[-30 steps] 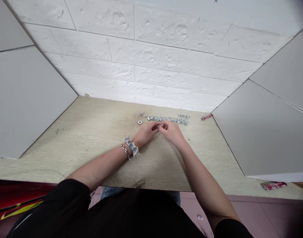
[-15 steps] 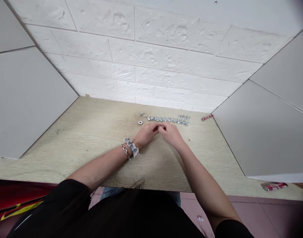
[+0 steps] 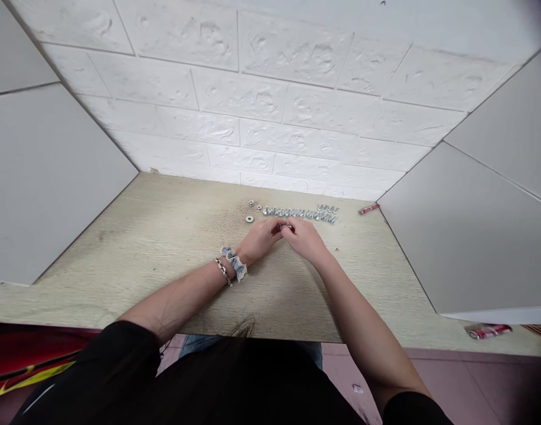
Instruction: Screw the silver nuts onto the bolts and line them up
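Observation:
My left hand (image 3: 259, 238) and my right hand (image 3: 305, 239) meet over the wooden table, fingers closed in pinches that nearly touch. Between the fingertips a small piece with a metallic glint shows; what it is, I cannot make out. Just beyond the hands runs a row of several silver screws (image 3: 296, 212), standing with washers or wide collars around them. A flat washer (image 3: 250, 219) lies left of the row, close to my left hand. Behind it are a small nut-like piece (image 3: 251, 203) and another little ring (image 3: 258, 207).
More loose screws (image 3: 327, 209) lie behind the row's right end. A red cylinder (image 3: 368, 209) rests by the right grey panel (image 3: 469, 236), and another red-and-silver cylinder (image 3: 489, 332) near the table's front edge. A white brick-pattern wall (image 3: 261, 130) closes the back.
The hands keep almost the same place and pose, with only slight finger movement at most. The whole view has shifted very slightly.

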The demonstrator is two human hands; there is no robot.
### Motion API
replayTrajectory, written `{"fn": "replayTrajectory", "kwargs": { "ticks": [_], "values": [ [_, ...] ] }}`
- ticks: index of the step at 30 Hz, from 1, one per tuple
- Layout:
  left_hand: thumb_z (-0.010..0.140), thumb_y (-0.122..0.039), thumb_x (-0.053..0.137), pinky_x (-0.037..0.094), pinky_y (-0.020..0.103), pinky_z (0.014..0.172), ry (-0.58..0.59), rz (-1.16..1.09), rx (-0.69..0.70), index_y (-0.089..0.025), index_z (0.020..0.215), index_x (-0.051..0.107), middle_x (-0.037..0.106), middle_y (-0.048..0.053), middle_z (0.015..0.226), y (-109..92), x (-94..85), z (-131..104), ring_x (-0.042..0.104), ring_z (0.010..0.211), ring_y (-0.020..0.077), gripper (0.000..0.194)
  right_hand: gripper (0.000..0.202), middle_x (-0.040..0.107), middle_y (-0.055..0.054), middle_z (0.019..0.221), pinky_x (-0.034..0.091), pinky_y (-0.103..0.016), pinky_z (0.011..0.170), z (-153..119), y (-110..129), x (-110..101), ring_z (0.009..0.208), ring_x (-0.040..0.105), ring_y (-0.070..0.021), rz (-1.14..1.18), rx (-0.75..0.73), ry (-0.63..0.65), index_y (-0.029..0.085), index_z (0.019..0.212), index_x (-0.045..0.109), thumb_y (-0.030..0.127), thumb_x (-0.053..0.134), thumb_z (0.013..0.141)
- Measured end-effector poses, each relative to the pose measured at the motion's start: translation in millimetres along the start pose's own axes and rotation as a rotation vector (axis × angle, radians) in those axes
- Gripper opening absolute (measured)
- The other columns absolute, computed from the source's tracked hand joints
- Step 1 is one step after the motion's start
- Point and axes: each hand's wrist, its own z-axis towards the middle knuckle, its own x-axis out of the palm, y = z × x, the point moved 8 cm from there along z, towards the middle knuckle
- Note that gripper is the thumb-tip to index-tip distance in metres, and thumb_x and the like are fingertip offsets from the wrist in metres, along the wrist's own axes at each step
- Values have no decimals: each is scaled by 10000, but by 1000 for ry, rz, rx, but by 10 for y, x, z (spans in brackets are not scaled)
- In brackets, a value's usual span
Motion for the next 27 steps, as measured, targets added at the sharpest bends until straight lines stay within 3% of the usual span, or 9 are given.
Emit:
{"fn": "replayTrajectory", "kwargs": {
  "ticks": [8,14,18,22,27],
  "values": [
    [829,-228,570,486,272,741,3,4,8,-149,1008,611,662,40,886,-22,14,18,598,787,134,201,295,660,-18,781,337,-257,638,10,21,-62,743,557,-157,-7,-60,-2,212,770,614,338,375,888],
    [825,-237,577,483,322,839,-25,68,119,-155,1150,557,627,59,937,-140,-2,-18,588,879,158,335,370,683,-88,792,349,-289,601,-17,-221,-258,728,594,-200,-284,217,-103,206,726,636,380,350,886],
    [861,-226,523,481,348,861,-33,88,201,-166,1007,623,627,70,960,-170,11,-33,585,937,168,187,346,694,-154,890,398,-313,644,-19,-381,-210,812,635,-240,-386,329,3,172,809,686,314,375,862],
    [869,-201,500,491,324,833,-17,96,246,-158,953,639,630,69,931,-157,52,-34,589,910,157,168,353,678,-190,997,428,-344,689,-22,-478,-96,922,635,-289,-367,375,111,140,891,696,290,380,847],
    [876,-175,480,499,286,795,-8,67,307,-153,915,645,633,70,888,-191,61,-39,595,874,142,171,445,676,-192,970,425,-354,693,-48,-483,-113,899,625,-288,-298,387,126,150,859,695,445,362,874]
  ]
}}
